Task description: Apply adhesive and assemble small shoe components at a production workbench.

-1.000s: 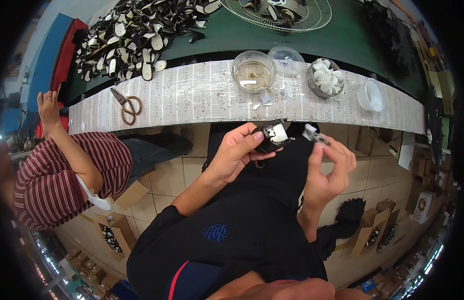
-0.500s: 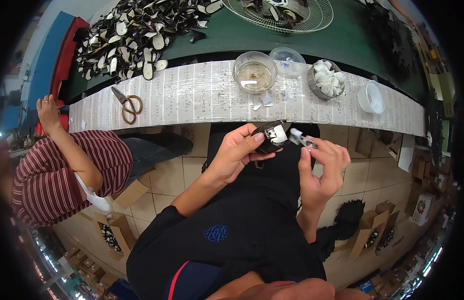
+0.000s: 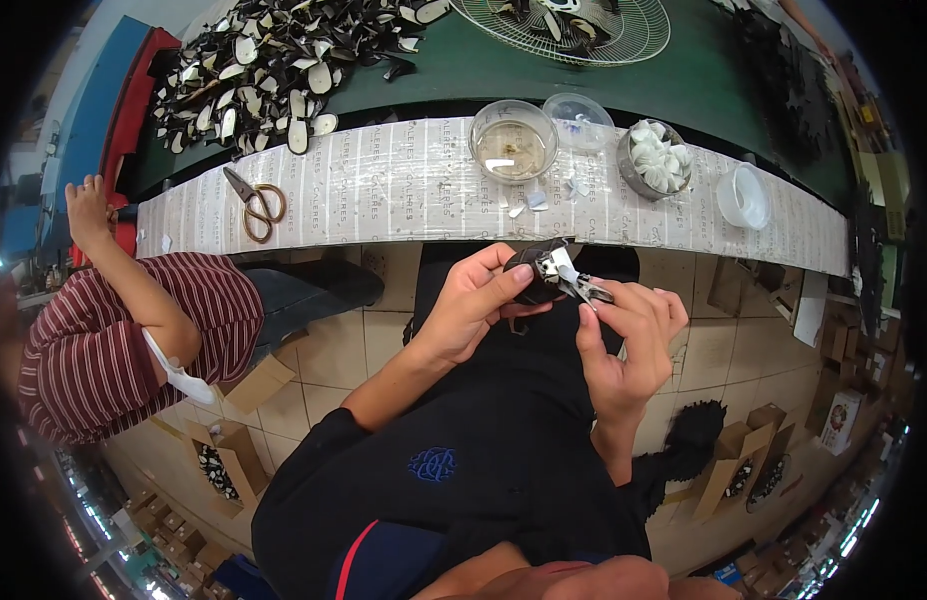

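My left hand (image 3: 481, 300) grips a small black shoe part (image 3: 537, 290), thumb on top and fingers beneath. White material shows at its right end. In my right hand (image 3: 632, 335), a metal clip (image 3: 596, 292) is pinched between thumb and fingers. A whitish wad sits in the clip's jaws, against or very near the white end of the shoe part; contact is hard to make out. Both hands are over my lap, just before the covered table edge (image 3: 384, 225).
On the covered edge are scissors (image 3: 254, 207), a bowl of liquid (image 3: 514, 148), a tin of white wads (image 3: 654, 160) and a clear cup (image 3: 744, 196). Behind lie a shoe-part heap (image 3: 274, 75) and a wire fan guard (image 3: 624, 52). A striped-shirted person (image 3: 149, 335) sits left.
My right hand has moved left with the clip, bringing its wad up to the shoe part. My left hand has barely moved and keeps its grip.
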Motion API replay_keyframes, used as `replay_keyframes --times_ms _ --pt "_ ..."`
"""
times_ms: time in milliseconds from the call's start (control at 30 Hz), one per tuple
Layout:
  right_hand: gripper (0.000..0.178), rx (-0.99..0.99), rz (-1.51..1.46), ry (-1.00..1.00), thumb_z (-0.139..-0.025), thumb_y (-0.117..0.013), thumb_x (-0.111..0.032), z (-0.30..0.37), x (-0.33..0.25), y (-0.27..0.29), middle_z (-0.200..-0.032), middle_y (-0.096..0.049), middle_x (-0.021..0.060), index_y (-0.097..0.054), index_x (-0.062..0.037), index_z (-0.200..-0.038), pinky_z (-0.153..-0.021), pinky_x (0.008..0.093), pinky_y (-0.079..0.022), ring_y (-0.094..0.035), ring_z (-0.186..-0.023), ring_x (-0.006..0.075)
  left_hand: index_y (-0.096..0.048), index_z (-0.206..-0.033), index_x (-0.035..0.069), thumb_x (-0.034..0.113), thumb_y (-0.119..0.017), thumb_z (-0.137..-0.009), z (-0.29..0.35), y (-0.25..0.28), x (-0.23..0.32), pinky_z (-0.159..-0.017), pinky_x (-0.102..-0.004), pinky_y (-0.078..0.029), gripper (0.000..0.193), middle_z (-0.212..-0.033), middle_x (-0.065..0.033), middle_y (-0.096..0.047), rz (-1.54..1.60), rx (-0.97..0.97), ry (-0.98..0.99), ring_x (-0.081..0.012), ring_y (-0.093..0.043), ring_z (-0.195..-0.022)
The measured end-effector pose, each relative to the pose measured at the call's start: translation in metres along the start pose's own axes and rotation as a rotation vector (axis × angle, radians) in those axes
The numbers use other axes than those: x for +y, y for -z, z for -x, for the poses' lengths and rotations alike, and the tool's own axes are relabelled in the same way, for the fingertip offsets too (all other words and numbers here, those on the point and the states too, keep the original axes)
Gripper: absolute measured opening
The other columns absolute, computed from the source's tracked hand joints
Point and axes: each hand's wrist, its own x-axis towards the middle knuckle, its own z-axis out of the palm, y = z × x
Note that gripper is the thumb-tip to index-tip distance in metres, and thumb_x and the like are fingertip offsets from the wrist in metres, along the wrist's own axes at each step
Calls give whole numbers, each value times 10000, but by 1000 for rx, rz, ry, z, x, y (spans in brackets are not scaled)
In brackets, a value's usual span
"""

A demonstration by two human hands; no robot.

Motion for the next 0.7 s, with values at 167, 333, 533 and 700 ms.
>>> replay_keyframes --times_ms 167,333,533,700 --pt "201 6 73 14 -732 -761 -57 -1 -1 2 -945 -690 44 -611 -76 -865 -894 384 -360 -624 -850 201 -545 -979 23 174 -561 -962 1 -3 1 -853 -346 -563 152 -1039 -103 -651 -25 11 7 -158 -646 -960" --pt "201 12 194 19 -740 -738 -10 -3 1 7 -938 -693 63 -611 -56 -889 -904 397 -367 -627 -865 218 -544 -982 17 165 -563 -960 0 -5 1 -849 -337 -564 151 -1051 -117 -650 -25 7 4 -191 -649 -993" --pt "195 19 132 14 -740 -740 -15 -4 -3 11 -931 -694 57 -613 -58 -881 -912 399 -365 -629 -865 218 -541 -986 9 157 -564 -959 2 -4 -2 -844 -328 -566 153 -1043 -125 -649 -24 14 -9 -189 -651 -982" --pt "188 -2 148 6 -728 -758 -55 -4 -3 8 -923 -685 31 -613 -81 -844 -914 395 -350 -624 -851 190 -539 -987 7 156 -570 -956 3 -4 -3 -841 -327 -567 155 -1041 -124 -649 -29 16 -21 -180 -652 -969"
